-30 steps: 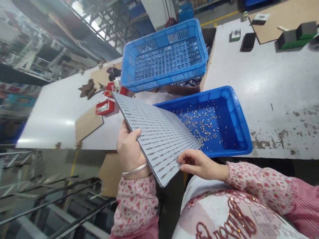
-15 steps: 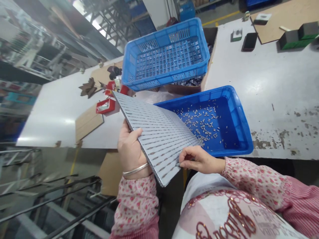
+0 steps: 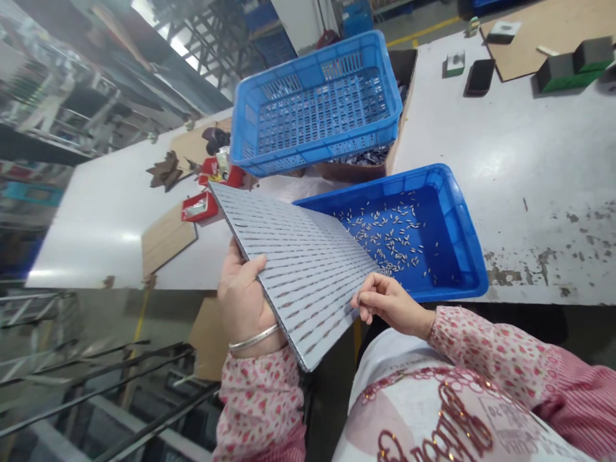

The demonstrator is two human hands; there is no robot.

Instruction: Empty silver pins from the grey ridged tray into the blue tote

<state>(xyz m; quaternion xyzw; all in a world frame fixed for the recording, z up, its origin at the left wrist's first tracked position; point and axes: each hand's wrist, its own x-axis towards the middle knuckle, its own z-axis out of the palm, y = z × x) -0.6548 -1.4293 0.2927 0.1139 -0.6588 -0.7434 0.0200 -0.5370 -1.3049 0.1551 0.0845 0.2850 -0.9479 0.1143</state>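
Fingers of the left hand point(image 3: 246, 298) clamp the panel point(image 3: 298, 269) by its left edge, thumb on the face and the rest behind; those of the right hand point(image 3: 389, 303) are curled together, thumb against forefinger, at the panel's right edge, though I cannot tell whether anything sits between them. The room is cluttered and partly blurred: dark metal frames point(image 3: 144, 426) fill the lower left, and a yellow line point(image 3: 142, 314) runs over the grey floor point(image 3: 99, 314). The table point(image 3: 529, 167) is white and glossy, its paint worn in patches along the near edge on the right. Toward the far edge, a slatted blue basket point(image 3: 317, 114) rests over a brown carton point(image 3: 353, 171) of dark pieces point(image 3: 368, 157). A deeper blue tub point(image 3: 468, 247) lies along the near edge, in front of the carton. The panel is held tilted, hiding the tub's left end and jutting past the table's near edge. Its face is pale grey, ruled with parallel rows of short dark gaps, some brownish; its rim is thin and dark. A brown board point(image 3: 168, 240) lies flat at the near edge, left of the panel, with a red box point(image 3: 208, 207) just beside its far corner. Scattered over the tub's floor are slim silvery bits point(image 3: 391, 241)
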